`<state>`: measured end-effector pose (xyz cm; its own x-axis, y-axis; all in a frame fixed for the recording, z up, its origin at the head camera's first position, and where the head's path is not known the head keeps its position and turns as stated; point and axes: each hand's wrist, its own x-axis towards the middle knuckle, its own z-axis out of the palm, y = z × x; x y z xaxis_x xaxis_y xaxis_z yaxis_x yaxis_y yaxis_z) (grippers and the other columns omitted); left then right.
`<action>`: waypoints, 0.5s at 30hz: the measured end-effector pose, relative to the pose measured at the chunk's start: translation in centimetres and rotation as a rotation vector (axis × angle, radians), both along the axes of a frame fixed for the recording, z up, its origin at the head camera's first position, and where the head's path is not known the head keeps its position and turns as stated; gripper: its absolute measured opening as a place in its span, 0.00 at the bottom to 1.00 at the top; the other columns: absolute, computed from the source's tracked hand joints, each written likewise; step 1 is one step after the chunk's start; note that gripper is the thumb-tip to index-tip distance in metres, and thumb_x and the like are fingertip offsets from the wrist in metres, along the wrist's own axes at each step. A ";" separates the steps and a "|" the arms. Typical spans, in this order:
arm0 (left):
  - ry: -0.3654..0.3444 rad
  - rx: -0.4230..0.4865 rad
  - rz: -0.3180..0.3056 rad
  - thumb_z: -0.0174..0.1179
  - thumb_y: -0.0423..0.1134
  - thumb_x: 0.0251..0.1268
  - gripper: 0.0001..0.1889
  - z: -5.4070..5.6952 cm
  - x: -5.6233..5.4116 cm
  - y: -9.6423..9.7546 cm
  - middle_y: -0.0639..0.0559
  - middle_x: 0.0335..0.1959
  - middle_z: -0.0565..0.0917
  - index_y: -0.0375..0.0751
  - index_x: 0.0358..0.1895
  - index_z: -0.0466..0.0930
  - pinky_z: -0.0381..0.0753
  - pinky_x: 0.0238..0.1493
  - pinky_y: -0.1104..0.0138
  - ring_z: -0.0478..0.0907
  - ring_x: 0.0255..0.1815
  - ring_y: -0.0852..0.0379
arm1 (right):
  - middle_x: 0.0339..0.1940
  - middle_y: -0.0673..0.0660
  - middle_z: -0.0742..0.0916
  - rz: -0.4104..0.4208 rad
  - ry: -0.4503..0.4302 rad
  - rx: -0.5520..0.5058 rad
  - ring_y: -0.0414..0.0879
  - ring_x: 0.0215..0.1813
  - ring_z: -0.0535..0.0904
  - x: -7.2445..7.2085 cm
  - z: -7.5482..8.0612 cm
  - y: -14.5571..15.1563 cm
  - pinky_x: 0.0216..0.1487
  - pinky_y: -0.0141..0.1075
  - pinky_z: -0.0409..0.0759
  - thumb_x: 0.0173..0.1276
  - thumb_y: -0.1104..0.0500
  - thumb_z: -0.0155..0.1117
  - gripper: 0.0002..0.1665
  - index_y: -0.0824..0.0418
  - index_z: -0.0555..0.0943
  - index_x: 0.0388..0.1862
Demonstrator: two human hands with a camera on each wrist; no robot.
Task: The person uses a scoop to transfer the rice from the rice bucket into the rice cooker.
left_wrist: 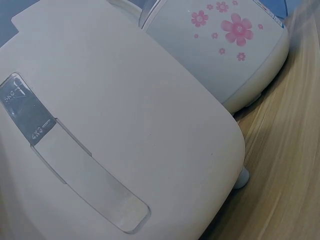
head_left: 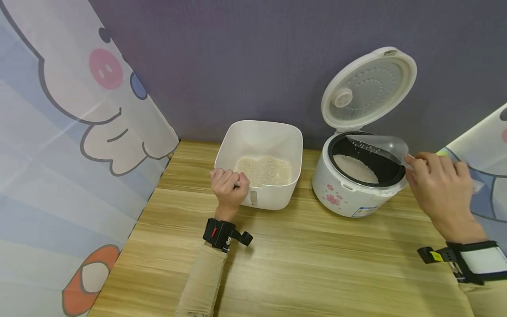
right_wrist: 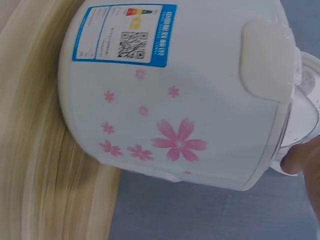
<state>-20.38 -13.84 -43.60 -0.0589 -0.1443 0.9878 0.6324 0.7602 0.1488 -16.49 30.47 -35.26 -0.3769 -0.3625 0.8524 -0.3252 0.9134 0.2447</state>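
Wood-grain bench (head_left: 317, 273), yellowish-brown with faint light sheen, runs up to plain grey-purple wall (head_left: 222, 61), blue-and-white cartoon-print sheet (head_left: 43, 189) with pink and orange patches at left, similar print (head_left: 485, 143) far right

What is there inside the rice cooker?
Inside the cooker is a dark pot holding white rice, with a scoop over the opening. The pot's bottom, under the rice, is hidden.

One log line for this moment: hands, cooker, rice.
left hand: grips bin at rim | right hand: holds scoop over cooker | lid: raised | rice: in bin and cooker, grains at scoop
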 end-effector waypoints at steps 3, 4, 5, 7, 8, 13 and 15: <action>0.003 0.002 0.003 0.54 0.27 0.50 0.18 0.1 0.0 0.0 0.52 0.10 0.56 0.42 0.11 0.57 0.56 0.33 0.58 0.53 0.16 0.51 | 0.37 0.70 0.86 0.005 0.057 -0.008 0.70 0.34 0.80 -0.3 -0.3 -0.1 0.32 0.59 0.69 0.74 0.66 0.60 0.11 0.73 0.74 0.32; 0.004 0.004 0.004 0.54 0.27 0.50 0.18 0.1 0.0 0.1 0.52 0.10 0.57 0.42 0.11 0.57 0.57 0.33 0.58 0.53 0.16 0.51 | 0.36 0.70 0.86 0.005 0.080 -0.010 0.70 0.33 0.80 -0.4 -0.3 -0.2 0.31 0.58 0.68 0.75 0.65 0.59 0.13 0.73 0.74 0.31; 0.005 0.004 0.004 0.54 0.27 0.50 0.18 0.2 0.0 0.1 0.52 0.10 0.57 0.42 0.11 0.57 0.57 0.32 0.58 0.54 0.16 0.51 | 0.35 0.69 0.86 0.005 0.106 -0.013 0.69 0.32 0.80 -0.5 -0.4 -0.3 0.31 0.58 0.68 0.75 0.64 0.59 0.15 0.73 0.73 0.29; 0.005 0.004 0.007 0.54 0.27 0.50 0.18 0.2 0.0 0.1 0.52 0.10 0.57 0.42 0.11 0.57 0.57 0.32 0.58 0.54 0.16 0.51 | 0.33 0.69 0.85 0.017 0.155 -0.022 0.68 0.29 0.79 -0.6 -0.5 -0.5 0.29 0.57 0.66 0.76 0.63 0.59 0.18 0.73 0.72 0.27; 0.005 0.003 0.008 0.54 0.27 0.50 0.18 0.2 0.0 0.1 0.52 0.10 0.57 0.42 0.11 0.57 0.57 0.32 0.58 0.54 0.16 0.51 | 0.32 0.69 0.85 0.027 0.177 -0.025 0.68 0.28 0.78 -0.6 -0.5 -0.6 0.28 0.56 0.65 0.77 0.62 0.59 0.19 0.73 0.71 0.26; 0.000 0.003 0.011 0.55 0.27 0.50 0.18 0.0 -0.1 0.0 0.52 0.10 0.57 0.42 0.11 0.57 0.57 0.32 0.58 0.53 0.16 0.52 | 0.31 0.68 0.85 0.087 0.221 0.001 0.65 0.25 0.75 -0.3 -0.5 -1.0 0.24 0.53 0.60 0.77 0.60 0.60 0.20 0.71 0.70 0.26; 0.000 0.004 0.012 0.54 0.27 0.50 0.18 0.0 -0.1 0.0 0.52 0.10 0.57 0.42 0.11 0.57 0.56 0.32 0.59 0.53 0.16 0.52 | 0.31 0.67 0.84 0.103 0.238 0.019 0.64 0.24 0.74 -0.3 -0.5 -0.9 0.23 0.52 0.59 0.77 0.60 0.59 0.19 0.70 0.71 0.27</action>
<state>-20.45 -13.84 -43.62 -0.0570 -0.1487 0.9872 0.6230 0.7674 0.1515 -16.75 29.60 -35.79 -0.1267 -0.4054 0.9053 -0.3475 0.8730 0.3423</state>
